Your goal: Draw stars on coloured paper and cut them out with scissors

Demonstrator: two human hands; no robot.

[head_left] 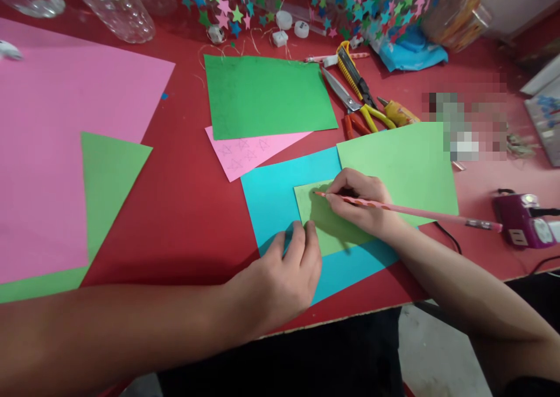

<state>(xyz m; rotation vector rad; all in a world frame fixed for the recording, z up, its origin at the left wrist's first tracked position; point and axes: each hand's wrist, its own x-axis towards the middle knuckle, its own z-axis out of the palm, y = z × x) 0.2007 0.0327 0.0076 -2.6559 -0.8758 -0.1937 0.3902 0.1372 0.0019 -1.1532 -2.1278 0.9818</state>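
Observation:
A pink pencil [420, 211] is pinched in my right hand [361, 201], its tip touching the upper left part of a small light green paper [326, 234]. That paper lies on a blue sheet [280, 190]. My left hand [284, 269] rests with slightly bent, spread fingertips at the small paper's lower left edge, holding nothing. A larger light green sheet [402, 158] lies partly beneath my right hand. Behind these, a dark green sheet [271, 97] overlaps a pink paper strip [238, 158] with several pencilled stars.
Scissors [343, 94], a yellow cutter [350, 70] and a glue bottle [400, 114] lie beyond the sheets. Large pink paper [65, 123] covers the left side. Plastic bottles [118, 6] stand at the back left; a purple plug adapter [525, 219] sits at the right.

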